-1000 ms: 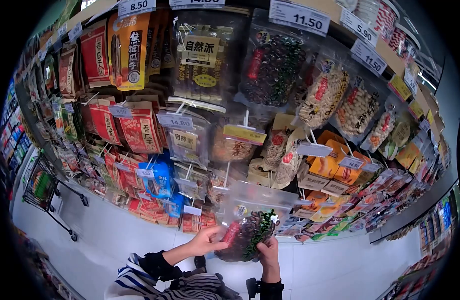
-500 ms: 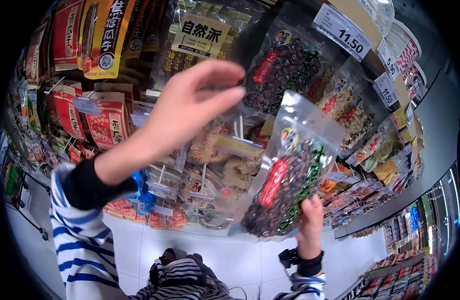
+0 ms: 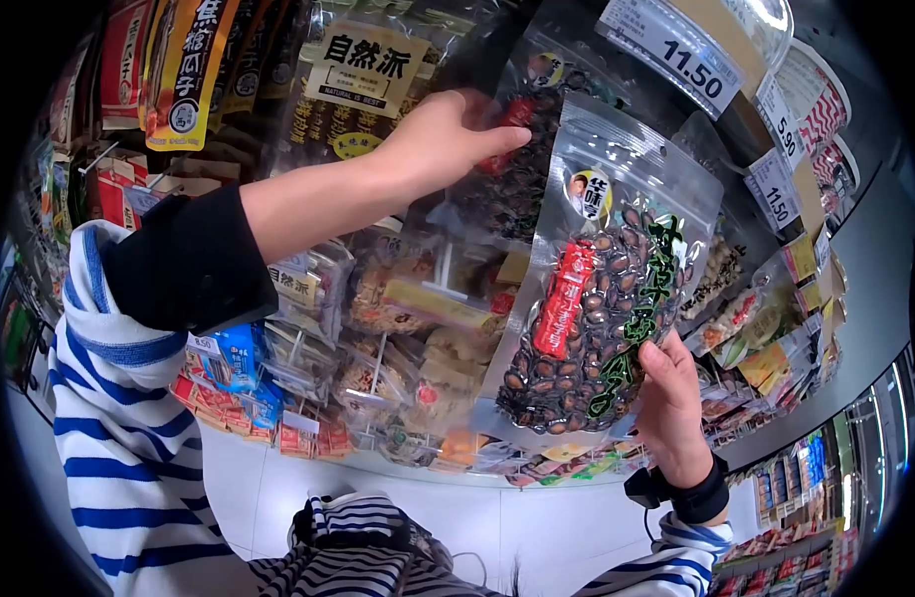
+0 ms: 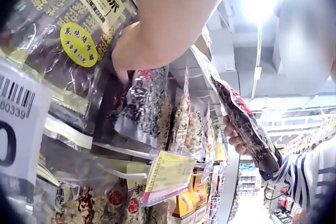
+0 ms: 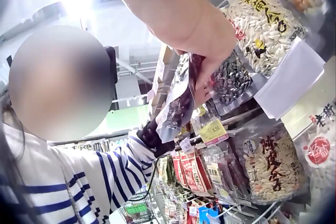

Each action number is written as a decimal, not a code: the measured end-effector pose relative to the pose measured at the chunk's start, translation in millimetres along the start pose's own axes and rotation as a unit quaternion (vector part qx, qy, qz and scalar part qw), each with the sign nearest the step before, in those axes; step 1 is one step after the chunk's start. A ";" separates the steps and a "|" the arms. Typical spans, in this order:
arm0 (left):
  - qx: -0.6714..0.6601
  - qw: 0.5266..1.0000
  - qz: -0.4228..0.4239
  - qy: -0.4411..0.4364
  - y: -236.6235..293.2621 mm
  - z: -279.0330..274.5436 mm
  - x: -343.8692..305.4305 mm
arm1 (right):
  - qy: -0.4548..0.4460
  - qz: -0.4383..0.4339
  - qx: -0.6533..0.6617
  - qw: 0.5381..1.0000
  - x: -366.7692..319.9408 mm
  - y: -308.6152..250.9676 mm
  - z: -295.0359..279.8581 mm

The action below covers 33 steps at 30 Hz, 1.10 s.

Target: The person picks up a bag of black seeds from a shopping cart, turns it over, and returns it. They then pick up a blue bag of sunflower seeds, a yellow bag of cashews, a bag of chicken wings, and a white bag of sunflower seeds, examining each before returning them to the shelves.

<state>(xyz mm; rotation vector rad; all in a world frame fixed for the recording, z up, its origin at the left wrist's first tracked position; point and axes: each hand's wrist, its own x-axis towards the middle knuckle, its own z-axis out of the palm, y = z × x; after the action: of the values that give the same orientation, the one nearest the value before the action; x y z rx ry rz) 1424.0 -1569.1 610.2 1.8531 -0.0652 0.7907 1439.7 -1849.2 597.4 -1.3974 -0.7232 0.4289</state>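
Note:
My right hand (image 3: 671, 403) holds a clear bag of dark melon seeds (image 3: 602, 318) upright by its lower right edge, thumb on the front. The bag has a red label and green lettering. A similar seed bag (image 3: 547, 75) hangs on the rack behind it. My left hand (image 3: 448, 139) grips that hanging bag at its left edge, the thumb lying across its front near the red label. In the left wrist view, the left hand (image 4: 139, 50) is at the upper part of the hanging bag (image 4: 142, 108), its fingers partly hidden.
A bag with a yellow sticker (image 3: 363, 75) hangs just left of the left hand. Price tags (image 3: 671, 55) line the shelf edge above. Below are hooks with snack bags and a yellow tag (image 3: 443, 298). Bags of pale seeds (image 5: 262, 29) hang to the right.
The right hand has raised the seed bag from low in front of the rack, closer to view. The left hand has let go of it and moved up to the hanging bag.

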 end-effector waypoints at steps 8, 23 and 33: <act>0.026 0.994 0.067 0.080 -26.1 9.7 21.5 | -0.028 0.017 -0.014 0.999 12.4 0.7 -19.3; 0.064 0.997 0.007 0.033 -19.3 14.6 29.9 | -0.063 0.004 0.007 0.998 30.5 -0.6 -11.5; -0.065 0.960 0.264 0.069 24.4 -3.5 -35.5 | -0.048 -0.004 -0.012 0.999 30.3 5.6 -20.3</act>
<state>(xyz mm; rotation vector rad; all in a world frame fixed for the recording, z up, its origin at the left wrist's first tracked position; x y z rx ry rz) 1384.9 -1587.7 611.4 1.6659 -0.5287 1.2485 1476.0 -1843.1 597.8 -1.4026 -0.8145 0.4852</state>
